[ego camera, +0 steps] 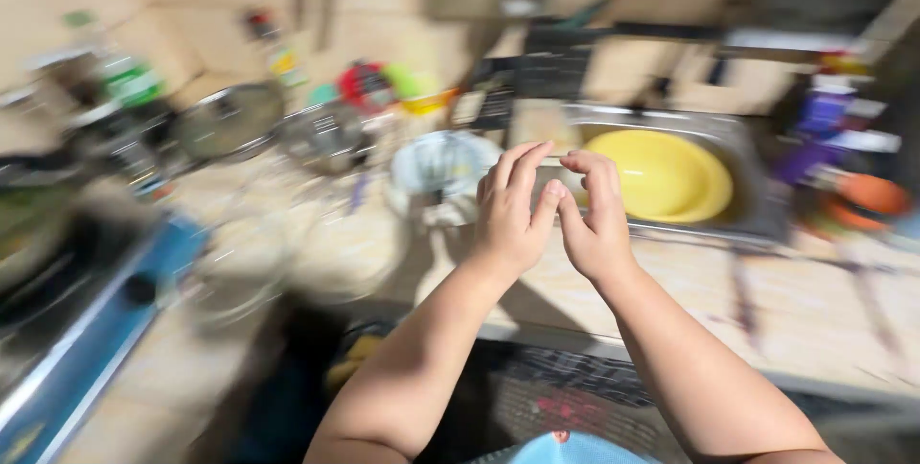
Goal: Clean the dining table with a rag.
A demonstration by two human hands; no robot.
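The whole view is blurred by motion. My left hand and my right hand are raised side by side over the counter edge, thumbs touching, fingers extended and close together. Neither holds anything that I can make out. Just beyond them a steel sink holds a yellow bowl. A white bowl-like container stands to the left of my left hand.
A blue stove with a dark pan sits at the left. Metal pots and lids and coloured containers crowd the back. Bottles and an orange object stand right of the sink. The tiled counter runs in front.
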